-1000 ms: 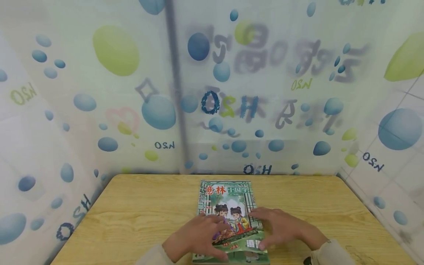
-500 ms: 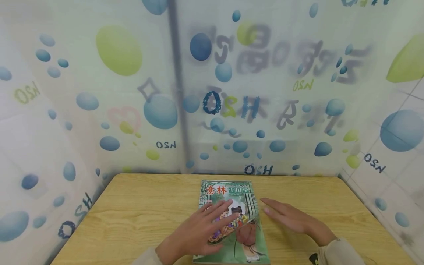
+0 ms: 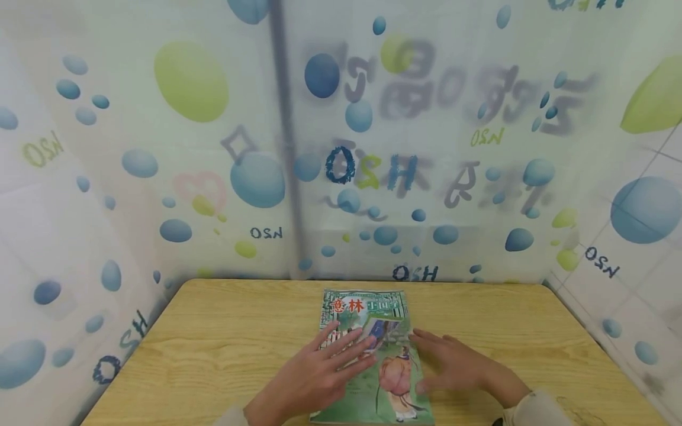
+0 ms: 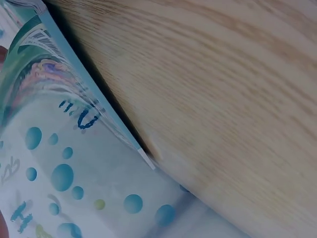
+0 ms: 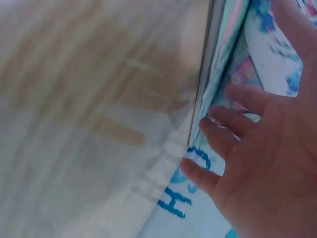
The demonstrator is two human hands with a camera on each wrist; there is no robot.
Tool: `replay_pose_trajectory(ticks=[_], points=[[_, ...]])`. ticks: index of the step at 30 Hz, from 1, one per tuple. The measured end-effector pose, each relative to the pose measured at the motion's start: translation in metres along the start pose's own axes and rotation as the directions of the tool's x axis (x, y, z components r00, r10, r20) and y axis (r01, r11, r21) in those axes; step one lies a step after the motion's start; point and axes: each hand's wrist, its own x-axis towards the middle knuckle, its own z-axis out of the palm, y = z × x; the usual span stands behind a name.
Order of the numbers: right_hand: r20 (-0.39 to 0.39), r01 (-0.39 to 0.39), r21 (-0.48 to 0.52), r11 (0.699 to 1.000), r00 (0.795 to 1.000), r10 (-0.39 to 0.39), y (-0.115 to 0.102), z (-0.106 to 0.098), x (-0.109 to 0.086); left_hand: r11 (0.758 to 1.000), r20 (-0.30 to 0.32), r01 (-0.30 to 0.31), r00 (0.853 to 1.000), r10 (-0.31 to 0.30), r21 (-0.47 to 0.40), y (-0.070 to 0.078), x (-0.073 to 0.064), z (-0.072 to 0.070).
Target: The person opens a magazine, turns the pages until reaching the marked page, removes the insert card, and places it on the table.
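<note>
The left hand lies over the left part of a green illustrated magazine, fingers straight and spread, gripping nothing. The magazine lies between the hands, on a wooden table. The right hand is at its right edge, loosely open and holding nothing; contact is unclear. Beyond both hands hangs a bubble-printed sheet.

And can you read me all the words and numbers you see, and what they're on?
"意林", in red on the green book.
The characters right after it: too blurred to read.
"H2O", backwards in the head view, several times on the patterned sheet.
Grey writing across the sheet: too blurred to read.
Any digits at the book's barcode: too small to read.
</note>
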Motion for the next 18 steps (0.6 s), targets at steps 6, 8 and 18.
replay_pose_trajectory(ticks=[6, 8, 18], points=[[0.058, 0.144, -0.058, 0.988, 0.988, -0.140, -0.007, 0.008, 0.000, 0.989, 0.057, -0.037, 0.998, 0.029, 0.146, 0.004, 0.001, -0.004], [0.072, 0.138, -0.061, 0.989, 0.988, -0.134, -0.009, 0.008, 0.001, 0.983, 0.062, -0.022, 0.998, 0.011, 0.181, 0.006, 0.002, -0.005], [0.082, 0.100, -0.091, 0.991, 0.992, -0.093, -0.009, 0.012, 0.004, 0.969, 0.074, 0.126, 0.987, -0.144, 0.211, 0.010, 0.007, -0.009]])
